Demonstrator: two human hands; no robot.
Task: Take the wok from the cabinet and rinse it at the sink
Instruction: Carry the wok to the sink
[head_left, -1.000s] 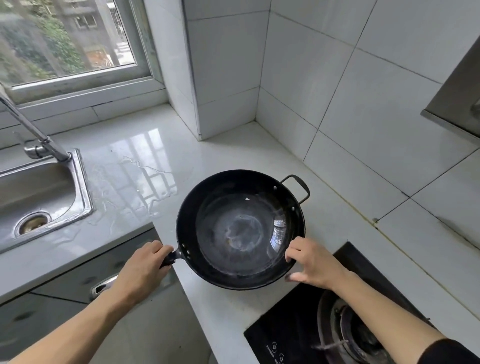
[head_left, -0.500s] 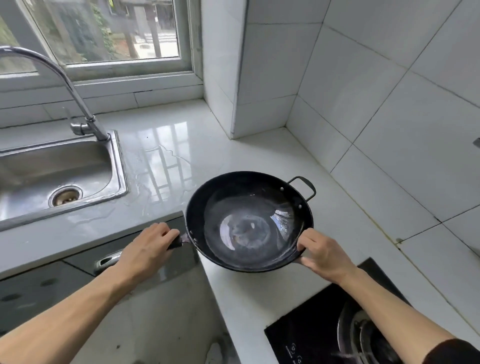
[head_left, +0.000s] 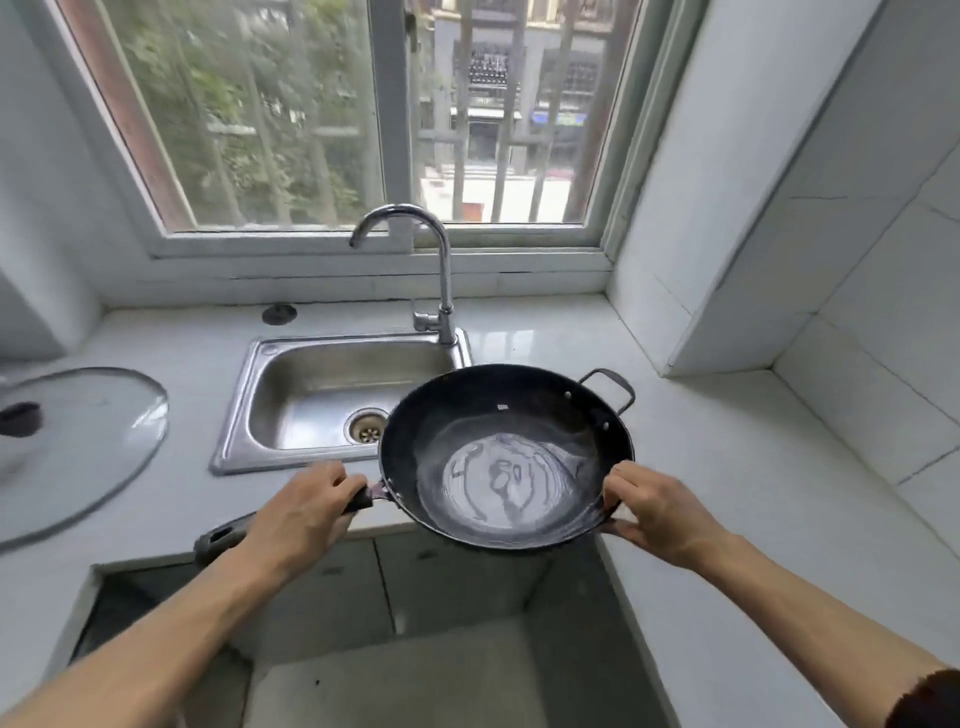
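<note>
I hold a black wok (head_left: 506, 452) in the air over the counter's front edge, just right of the steel sink (head_left: 332, 389). My left hand (head_left: 304, 512) grips its long dark handle, whose end sticks out below my wrist. My right hand (head_left: 657, 506) grips the near right rim, thumb on top and fingers underneath. Inside, the wok's bottom is shiny and reflects the window. A small loop handle sticks out at its far right. The wok's left edge overlaps the sink's right front corner. The curved chrome tap (head_left: 436, 270) stands behind the sink, and no water runs from it.
A glass lid (head_left: 78, 447) with a dark knob lies on the white counter (head_left: 727, 467) at left. A dark round plug (head_left: 279, 314) sits behind the sink. The window sill and tiled walls close off the back and right. Grey cabinet doors (head_left: 363, 587) are below the counter.
My view has swung left, from the stove corner to the sink. Both hands have lifted the wok off the counter and carried it left, up to the sink's right edge.
</note>
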